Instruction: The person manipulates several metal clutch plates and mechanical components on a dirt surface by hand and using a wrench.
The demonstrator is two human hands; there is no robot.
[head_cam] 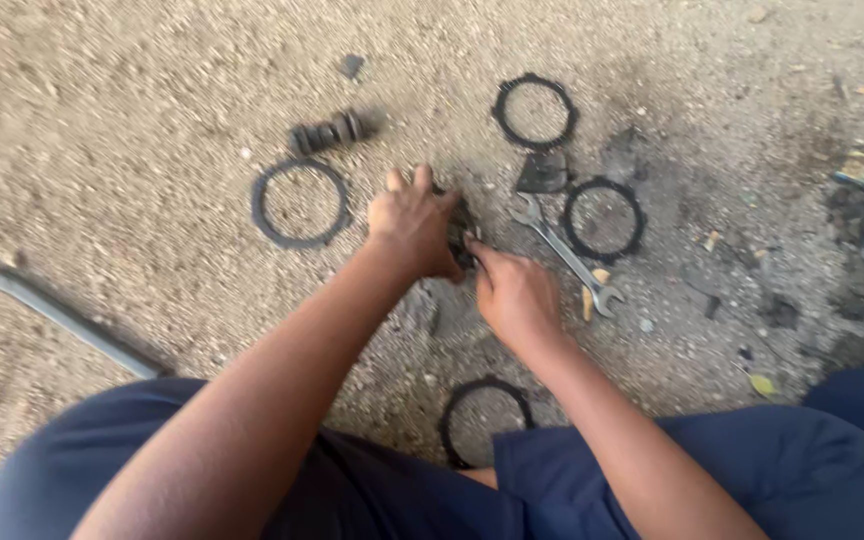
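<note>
Two sets of fingers meet on one dark, toothed metal part [460, 232] that sits on the sandy ground [132, 120] at the middle of the view. The left hand [414, 225] lies palm down over that part, its fingers curled and pressed together across the top, with two fingertips showing past the knuckles. The right hand [515, 295] comes in from below and to the right, its forefinger and thumb pinching at the near edge of the same part; its other fingers are folded under, and I cannot tell how tightly they close. Most of the part is hidden beneath the left hand.

Both forearms run bare from the bottom of the view up toward the middle, the left one long and nearly straight, the right one bent in at the wrist. Dark blue trouser legs [772, 470] spread to either side beneath them.

Four thin black rings lie around the hands: one [299, 203] to the left, one [535, 112] above, one [603, 218] to the right, and one [485, 420] between the knees. A silver open-ended spanner [564, 253] rests just right of the right hand, beside a small dark flat plate [542, 173]. A short black ribbed cylinder [327, 131] lies above the left ring. A grey metal tube [52, 312] curves in at the left edge.
</note>
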